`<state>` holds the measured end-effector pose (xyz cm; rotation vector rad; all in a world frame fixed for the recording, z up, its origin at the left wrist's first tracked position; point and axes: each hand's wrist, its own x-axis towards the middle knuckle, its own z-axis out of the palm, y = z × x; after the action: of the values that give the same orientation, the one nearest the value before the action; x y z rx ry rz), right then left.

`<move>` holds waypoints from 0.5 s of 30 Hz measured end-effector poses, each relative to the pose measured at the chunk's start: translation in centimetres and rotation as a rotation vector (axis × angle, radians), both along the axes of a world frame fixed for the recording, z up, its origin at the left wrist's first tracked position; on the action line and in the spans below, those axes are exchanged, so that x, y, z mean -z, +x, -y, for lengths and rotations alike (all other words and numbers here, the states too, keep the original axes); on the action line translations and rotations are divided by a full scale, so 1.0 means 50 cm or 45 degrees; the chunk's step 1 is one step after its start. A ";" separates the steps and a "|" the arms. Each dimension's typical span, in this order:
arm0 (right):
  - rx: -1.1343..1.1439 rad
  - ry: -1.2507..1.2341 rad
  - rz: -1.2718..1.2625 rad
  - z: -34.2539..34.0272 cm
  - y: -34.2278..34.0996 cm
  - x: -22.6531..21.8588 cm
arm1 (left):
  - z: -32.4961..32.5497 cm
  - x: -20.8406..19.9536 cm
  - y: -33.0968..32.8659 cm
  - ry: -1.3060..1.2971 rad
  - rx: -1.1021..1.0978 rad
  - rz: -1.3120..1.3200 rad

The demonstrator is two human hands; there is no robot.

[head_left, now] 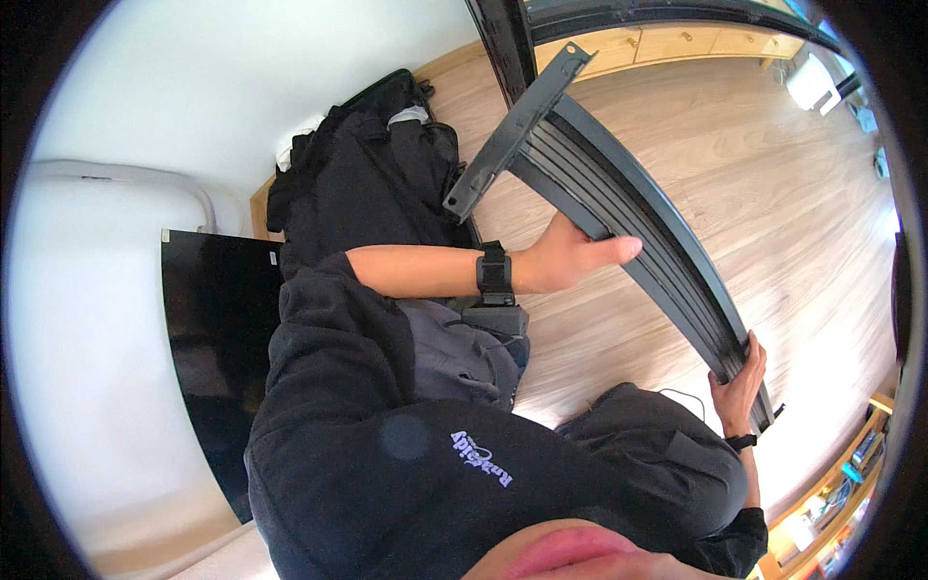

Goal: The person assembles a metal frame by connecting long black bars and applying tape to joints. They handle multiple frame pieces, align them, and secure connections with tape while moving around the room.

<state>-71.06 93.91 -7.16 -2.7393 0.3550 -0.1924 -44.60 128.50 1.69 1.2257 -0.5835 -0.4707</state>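
Note:
A long black metal panel (pixel 638 222) with lengthwise ribs slants across the front of my body. Its far-left end carries a crosswise bracket (pixel 522 126) with holes near the tips. My left hand (pixel 570 256) grips the panel's near edge, thumb laid over the ribs, not far from the bracket. Toward the other end, my right hand (pixel 739 387) wraps round the panel, though part of its fingers is hidden behind it. The panel is lifted above the wood floor.
A black metal frame (pixel 503 48) rises at the top, before a light wooden drawer unit (pixel 628 48). Black clothing (pixel 367 164) lies heaped to the left, near a glossy black board (pixel 217 338) against the wall. A wooden shelf unit (pixel 865 464) with small items stands at right.

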 end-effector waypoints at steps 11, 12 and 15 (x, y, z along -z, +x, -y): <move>-0.029 0.034 0.040 0.007 -0.008 0.018 | -0.003 -0.011 -0.012 -0.009 0.058 0.112; -0.031 0.044 0.037 0.007 -0.008 0.016 | -0.004 -0.011 -0.011 -0.008 0.052 0.131; -0.039 0.057 0.034 0.006 -0.005 0.007 | -0.006 -0.010 -0.008 0.008 0.039 0.189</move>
<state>-71.31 93.60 -7.53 -2.6935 0.3059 -0.2104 -45.01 128.82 2.17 1.2664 -0.7284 -0.4102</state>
